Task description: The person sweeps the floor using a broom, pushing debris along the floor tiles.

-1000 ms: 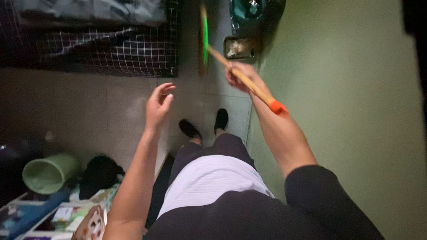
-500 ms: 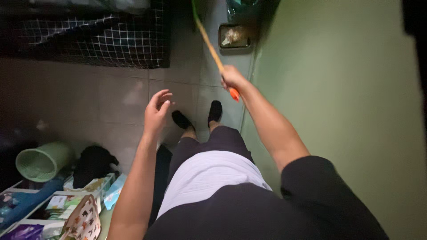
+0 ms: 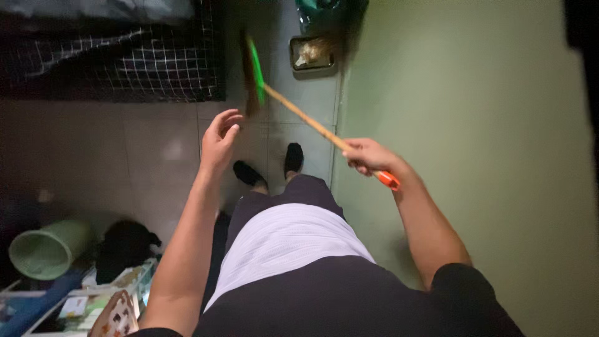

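Observation:
My right hand point(image 3: 369, 156) grips the wooden handle of a broom point(image 3: 299, 113) near its orange end cap. The handle runs up and left to a green broom head point(image 3: 254, 65) over the tiled floor, blurred by motion. My left hand point(image 3: 219, 140) is raised in front of me with fingers apart, holding nothing, just below and left of the broom head. My feet in dark shoes point(image 3: 269, 167) stand on the floor between my hands.
A green wall point(image 3: 474, 125) runs along my right. A dark wire-mesh panel point(image 3: 125, 62) stands at the upper left. A tray with debris point(image 3: 314, 55) lies by the wall ahead. A green bucket point(image 3: 43, 248), dark cloth and boxes lie at lower left.
My right hand has pulled back toward me and lower, swinging the broom head left and nearer. My left hand stays raised and open.

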